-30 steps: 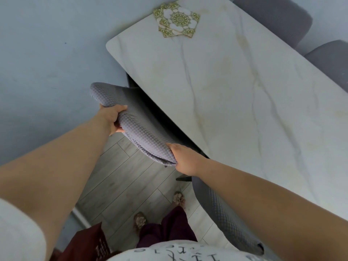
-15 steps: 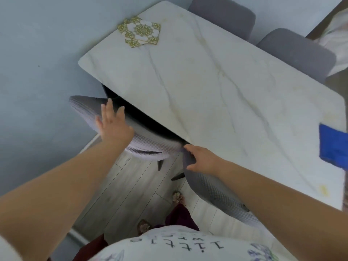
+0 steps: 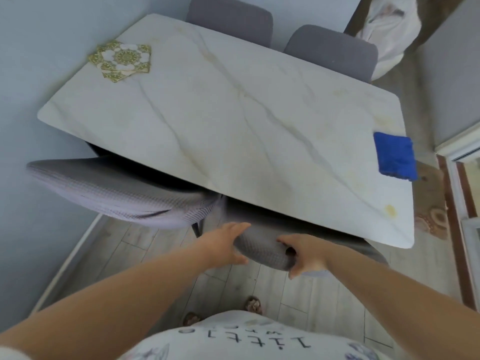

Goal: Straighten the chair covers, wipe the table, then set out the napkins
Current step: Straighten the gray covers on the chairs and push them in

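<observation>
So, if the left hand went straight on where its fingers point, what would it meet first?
Probably the near edge of the table, just beyond the chair cover that the left hand grips. Depth is unclear; it might pass under the table instead.

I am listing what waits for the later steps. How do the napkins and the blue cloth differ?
The napkins are patterned in gold, green and white; the cloth is plain blue. The napkins are a fanned stack at the far left corner; the cloth is one piece at the right edge, hanging slightly over it. Both lie flat on the table, untouched; the left hand and right hand grip a chair.
</observation>
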Tool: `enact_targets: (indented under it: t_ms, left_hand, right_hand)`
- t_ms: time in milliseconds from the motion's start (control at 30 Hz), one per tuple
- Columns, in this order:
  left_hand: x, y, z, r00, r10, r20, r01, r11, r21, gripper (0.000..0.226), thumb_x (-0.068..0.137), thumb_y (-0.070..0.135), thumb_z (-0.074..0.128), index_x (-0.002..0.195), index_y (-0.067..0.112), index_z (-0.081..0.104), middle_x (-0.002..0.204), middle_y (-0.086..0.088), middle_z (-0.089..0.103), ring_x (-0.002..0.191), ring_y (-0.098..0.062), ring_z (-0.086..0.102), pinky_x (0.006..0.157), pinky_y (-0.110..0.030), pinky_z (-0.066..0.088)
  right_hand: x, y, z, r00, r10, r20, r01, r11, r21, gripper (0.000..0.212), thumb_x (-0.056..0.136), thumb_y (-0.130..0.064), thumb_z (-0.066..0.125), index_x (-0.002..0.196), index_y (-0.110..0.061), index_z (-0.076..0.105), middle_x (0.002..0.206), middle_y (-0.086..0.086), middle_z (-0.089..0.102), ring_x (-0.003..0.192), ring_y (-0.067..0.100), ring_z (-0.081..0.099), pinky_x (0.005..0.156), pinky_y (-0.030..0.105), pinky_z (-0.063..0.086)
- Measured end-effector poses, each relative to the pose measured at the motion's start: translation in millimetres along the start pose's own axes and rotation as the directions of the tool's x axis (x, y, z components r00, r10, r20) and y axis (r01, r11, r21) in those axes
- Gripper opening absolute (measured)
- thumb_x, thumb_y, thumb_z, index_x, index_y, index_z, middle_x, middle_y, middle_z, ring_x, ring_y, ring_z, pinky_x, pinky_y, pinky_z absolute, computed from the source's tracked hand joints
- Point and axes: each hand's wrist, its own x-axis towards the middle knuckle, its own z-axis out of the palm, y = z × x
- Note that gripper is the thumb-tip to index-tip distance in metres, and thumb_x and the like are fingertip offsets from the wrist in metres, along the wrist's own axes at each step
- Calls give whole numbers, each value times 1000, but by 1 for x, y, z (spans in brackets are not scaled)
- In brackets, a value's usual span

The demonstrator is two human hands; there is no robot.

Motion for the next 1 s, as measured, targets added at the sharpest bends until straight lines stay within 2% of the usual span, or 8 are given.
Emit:
enact_targets:
  t_ms: [100, 167, 267, 433, 733, 833, 900, 1000]
  left_hand:
    - [17, 18, 19, 998, -45, 37, 41, 992, 121, 83, 82, 33, 68, 147, 44, 17, 159, 3, 11, 136, -27, 37, 108, -41, 38]
    - [32, 31, 29, 993, -117, 11, 113, 977, 180, 76, 85, 17, 62, 145, 43, 24, 160, -3, 8, 132, -32, 42, 104, -39, 44]
    - [47, 36, 38, 976, -196, -90, 205, 973, 108, 62, 88, 7, 53, 139, 40, 41, 158, -5, 15, 129, -30, 46, 103, -36, 45]
    - [56, 35, 35, 967, -173, -185, 183, 982, 42, 53, 84, 5, 55, 127, 36, 58, 141, 7, 42, 119, -18, 53, 103, -30, 43]
    - [63, 26, 20, 960, -165, -226, 190, 978, 91, 56, 83, -1, 55, 123, 37, 61, 138, 10, 46, 121, -16, 51, 101, -30, 44]
    - [63, 21, 17, 969, -182, -165, 203, 971, 125, 62, 84, -1, 55, 133, 38, 52, 149, 5, 35, 126, -22, 48, 103, -33, 43]
    - [58, 18, 12, 965, -233, -118, 255, 940, 227, 78, 82, 12, 66, 146, 39, 31, 158, 2, 15, 132, -27, 43, 106, -38, 41]
    - [42, 7, -14, 938, -211, -276, 331, 783, 527, 105, 71, 41, 76, 151, 37, 7, 158, 7, 16, 139, -23, 30, 111, -42, 29]
  right_hand:
    - [-5, 27, 19, 999, 15, -28, -20, 986, -164, 71, 72, -28, 78, 133, -25, 43, 126, 3, 58, 111, 24, 58, 93, 37, 48]
    - [-6, 42, 32, 993, 8, -119, -30, 982, -187, 52, 77, -35, 72, 122, -23, 46, 117, 4, 62, 103, 25, 61, 84, 35, 50]
    - [-3, 50, 42, 975, -71, -211, 25, 977, -213, 37, 86, -41, 61, 114, -20, 48, 113, 5, 63, 100, 26, 61, 79, 34, 46]
    - [3, 52, 44, 945, -156, -286, 91, 970, -227, 26, 93, -33, 53, 113, -18, 50, 110, 7, 64, 97, 28, 62, 76, 35, 47]
    - [10, 44, 34, 917, -227, -327, 141, 954, -266, 23, 95, -26, 46, 115, -15, 48, 106, 11, 63, 93, 32, 61, 65, 35, 37]
    - [10, 40, 35, 919, -212, -332, 133, 960, -245, 27, 94, -27, 49, 118, -16, 48, 110, 10, 62, 98, 32, 60, 68, 35, 37]
    - [9, 40, 39, 925, -187, -331, 113, 967, -230, 30, 94, -30, 51, 120, -17, 47, 111, 9, 62, 99, 31, 61, 70, 36, 40]
    - [6, 37, 40, 927, -143, -346, 74, 976, -207, 34, 92, -34, 54, 120, -17, 45, 112, 8, 61, 100, 29, 61, 71, 35, 42]
